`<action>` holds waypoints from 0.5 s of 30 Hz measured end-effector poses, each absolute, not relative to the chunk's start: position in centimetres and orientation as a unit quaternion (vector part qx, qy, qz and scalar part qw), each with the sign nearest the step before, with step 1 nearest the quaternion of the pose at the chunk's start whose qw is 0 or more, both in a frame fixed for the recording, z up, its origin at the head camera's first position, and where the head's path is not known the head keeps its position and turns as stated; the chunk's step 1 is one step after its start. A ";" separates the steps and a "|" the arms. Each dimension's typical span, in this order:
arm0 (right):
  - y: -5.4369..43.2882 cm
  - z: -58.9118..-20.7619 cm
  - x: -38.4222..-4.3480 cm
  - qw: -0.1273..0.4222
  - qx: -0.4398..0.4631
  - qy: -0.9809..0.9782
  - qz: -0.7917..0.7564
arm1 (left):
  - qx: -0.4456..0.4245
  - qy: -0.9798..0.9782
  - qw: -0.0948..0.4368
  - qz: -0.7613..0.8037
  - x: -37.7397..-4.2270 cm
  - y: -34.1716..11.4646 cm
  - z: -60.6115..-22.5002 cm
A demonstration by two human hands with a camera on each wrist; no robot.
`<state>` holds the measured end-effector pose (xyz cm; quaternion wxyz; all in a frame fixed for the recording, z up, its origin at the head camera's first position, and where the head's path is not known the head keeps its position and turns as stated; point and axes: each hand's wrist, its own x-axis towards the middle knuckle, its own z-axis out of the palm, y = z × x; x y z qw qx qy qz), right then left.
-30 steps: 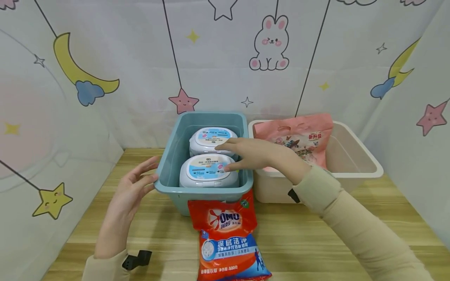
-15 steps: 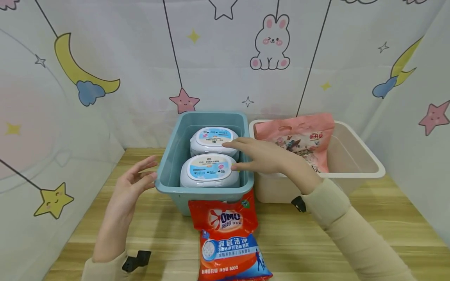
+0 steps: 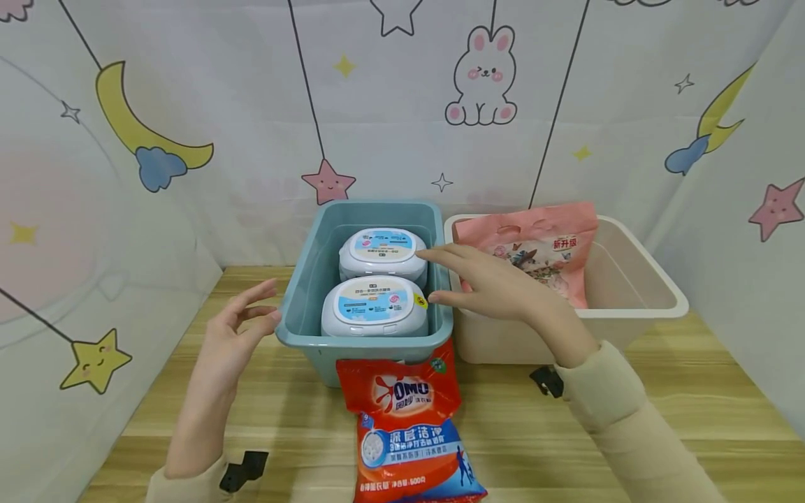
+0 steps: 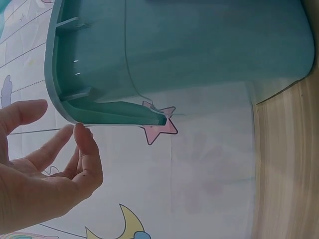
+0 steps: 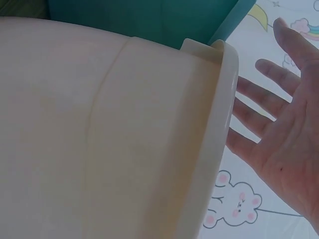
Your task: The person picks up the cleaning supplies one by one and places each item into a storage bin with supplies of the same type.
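Observation:
Two white oval tubs with blue labels, the front tub (image 3: 374,328) and the rear tub (image 3: 383,268), sit in a teal bin (image 3: 365,341). At the bin's left rim is my left hand (image 3: 220,356), its fingers loosely bent and holding nothing. In the left wrist view, fingertips (image 4: 83,132) come right at the rim's corner. My right hand (image 3: 503,286), fingers spread, hovers over the teal bin's right rim and the cream bin's (image 3: 629,314) near left corner. The right wrist view shows its palm (image 5: 286,154) bare.
A pink printed bag (image 3: 528,227) stands inside the cream bin, partly behind my right hand. In front of the teal bin, a red and blue OMO laundry detergent bag (image 3: 409,433) leans on the wooden table (image 3: 547,447). A patterned cloth (image 3: 251,84) hangs behind.
My right hand has drawn back to the right, from above the tubs to over the bin's right rim. The left hand has shifted slightly left. Tubs and bins stay put.

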<state>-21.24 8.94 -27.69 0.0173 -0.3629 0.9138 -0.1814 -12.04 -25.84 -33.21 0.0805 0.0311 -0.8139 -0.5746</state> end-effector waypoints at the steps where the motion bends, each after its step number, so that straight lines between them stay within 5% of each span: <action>1: 9.1 -27.7 -21.1 0.014 -0.361 0.914 -0.186 | 0.030 -0.817 0.084 -0.569 -12.0 -25.8 -33.2; 15: 11.5 -29.1 -19.7 -0.020 -0.329 0.920 -0.211 | 0.003 -0.847 0.130 -0.515 -11.2 -25.0 -32.7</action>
